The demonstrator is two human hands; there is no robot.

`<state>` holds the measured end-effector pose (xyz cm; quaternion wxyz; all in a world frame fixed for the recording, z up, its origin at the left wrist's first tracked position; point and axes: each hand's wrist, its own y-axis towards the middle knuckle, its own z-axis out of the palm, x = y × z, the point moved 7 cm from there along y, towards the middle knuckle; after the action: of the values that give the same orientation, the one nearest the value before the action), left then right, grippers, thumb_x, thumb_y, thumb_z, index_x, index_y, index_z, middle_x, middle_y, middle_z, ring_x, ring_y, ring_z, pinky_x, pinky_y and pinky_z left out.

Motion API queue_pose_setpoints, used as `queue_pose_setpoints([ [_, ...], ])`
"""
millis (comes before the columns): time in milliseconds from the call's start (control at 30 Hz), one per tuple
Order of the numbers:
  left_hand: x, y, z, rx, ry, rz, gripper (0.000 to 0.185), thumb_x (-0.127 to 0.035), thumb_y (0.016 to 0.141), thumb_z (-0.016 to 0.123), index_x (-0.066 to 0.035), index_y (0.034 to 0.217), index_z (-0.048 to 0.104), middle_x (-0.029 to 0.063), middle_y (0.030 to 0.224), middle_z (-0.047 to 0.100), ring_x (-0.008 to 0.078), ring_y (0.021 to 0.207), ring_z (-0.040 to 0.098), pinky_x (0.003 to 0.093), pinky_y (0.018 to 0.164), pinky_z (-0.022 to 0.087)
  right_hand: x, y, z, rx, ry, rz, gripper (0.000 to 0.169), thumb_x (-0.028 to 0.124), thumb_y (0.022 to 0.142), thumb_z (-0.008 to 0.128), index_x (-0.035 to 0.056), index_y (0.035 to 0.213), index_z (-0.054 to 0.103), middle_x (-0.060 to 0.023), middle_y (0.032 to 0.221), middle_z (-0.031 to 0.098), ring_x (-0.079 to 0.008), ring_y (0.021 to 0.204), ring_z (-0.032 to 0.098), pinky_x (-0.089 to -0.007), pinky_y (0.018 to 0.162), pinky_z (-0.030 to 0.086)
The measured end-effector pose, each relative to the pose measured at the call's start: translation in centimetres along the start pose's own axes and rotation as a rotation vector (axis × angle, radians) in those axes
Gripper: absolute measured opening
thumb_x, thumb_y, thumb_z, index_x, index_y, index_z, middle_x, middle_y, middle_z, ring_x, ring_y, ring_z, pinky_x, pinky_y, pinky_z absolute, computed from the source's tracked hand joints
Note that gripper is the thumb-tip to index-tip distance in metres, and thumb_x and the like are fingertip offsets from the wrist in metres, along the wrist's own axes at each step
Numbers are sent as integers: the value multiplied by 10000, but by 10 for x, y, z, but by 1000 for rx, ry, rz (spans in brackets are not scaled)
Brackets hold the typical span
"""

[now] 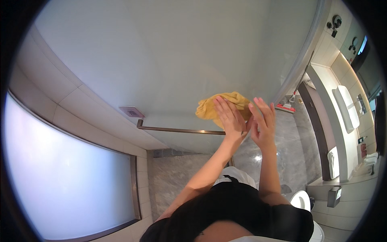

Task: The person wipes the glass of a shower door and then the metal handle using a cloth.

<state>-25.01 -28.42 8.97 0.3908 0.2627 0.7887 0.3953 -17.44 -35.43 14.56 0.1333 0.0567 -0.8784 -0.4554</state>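
Note:
My left hand (231,119) lies fairly flat over a crumpled yellow cloth (208,107), holding it against a large frosted glass panel (169,60). Part of the cloth is covered by the fingers. Just to the right, my right hand (263,122) is raised with its fingers apart and nothing in it. Its index fingertip is near the cloth's right edge; whether they touch, I cannot tell. Below the cloth, a metal towel bar (181,130) runs along the glass and ends behind my left wrist.
A small sign (131,112) is on the glass at left, above a floor drain grate (172,152). At right are a squeegee mop (285,107), a white washbasin (347,107) on a counter and a toilet (300,200). A frosted window (72,172) is at lower left.

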Motion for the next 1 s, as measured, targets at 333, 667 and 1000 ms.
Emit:
queue_pose_setpoints([
  [333, 5, 121, -59, -291, 537, 402, 688, -614, 847, 357, -206, 1401, 348, 36, 1478, 277, 427, 1360, 158, 710, 994, -10, -37, 5, -37, -129, -12, -11, 525, -70, 643, 521, 117, 1121, 632, -57, 1239, 551, -224, 1188, 493, -436, 1052, 292],
  [667, 2, 258, -174, -540, 452, 135, 625, -565, 925, 280, -186, 1421, 315, 157, 1496, 161, 404, 1379, 55, 607, 1047, -14, -19, 90, -21, -348, -228, -213, 520, 45, 738, 526, 299, 1185, 608, 84, 1292, 517, -154, 1216, 457, -403, 1121, 147],
  [1000, 70, 94, -79, -466, 491, 121, 696, -537, 896, 277, -115, 1447, 220, 181, 1492, 169, 442, 1371, 67, 615, 1060, 43, -15, 78, 8, -455, -264, -184, 428, 218, 789, 501, 334, 1190, 597, 82, 1305, 502, -200, 1259, 410, -415, 1123, 131],
])
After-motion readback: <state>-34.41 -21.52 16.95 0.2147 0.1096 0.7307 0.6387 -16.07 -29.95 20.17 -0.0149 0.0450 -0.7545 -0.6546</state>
